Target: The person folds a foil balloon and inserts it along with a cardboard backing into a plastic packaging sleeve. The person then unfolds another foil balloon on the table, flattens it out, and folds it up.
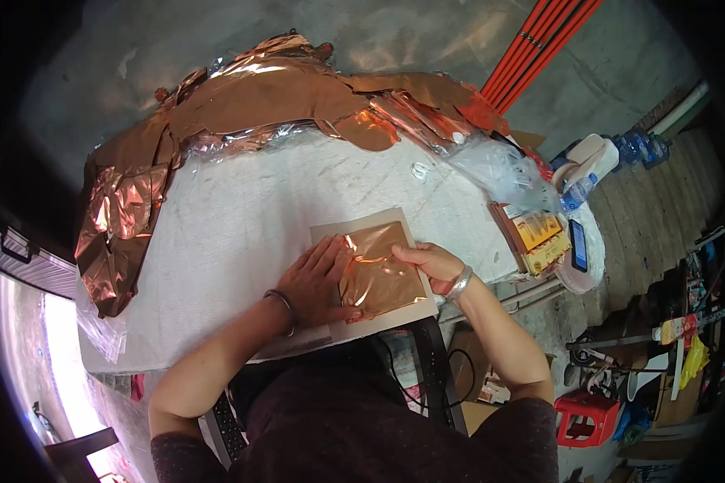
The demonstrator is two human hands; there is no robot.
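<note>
– At the near edge of the white, flat-topped table (250, 217), what is counted?

– One rectangular copper-coloured foil sheet (383, 278), one pale rectangular flat board (387, 320) beneath it, one bare left hand (316, 280), one bare right hand (435, 267).

– Position of the foil sheet against the grip?

– Between the hands. The left hand lies flat, thumb wide of the fingers, tips on the sheet's left side. The right thumb presses the upper right; whether the right fingers close under the board, I cannot tell
</note>
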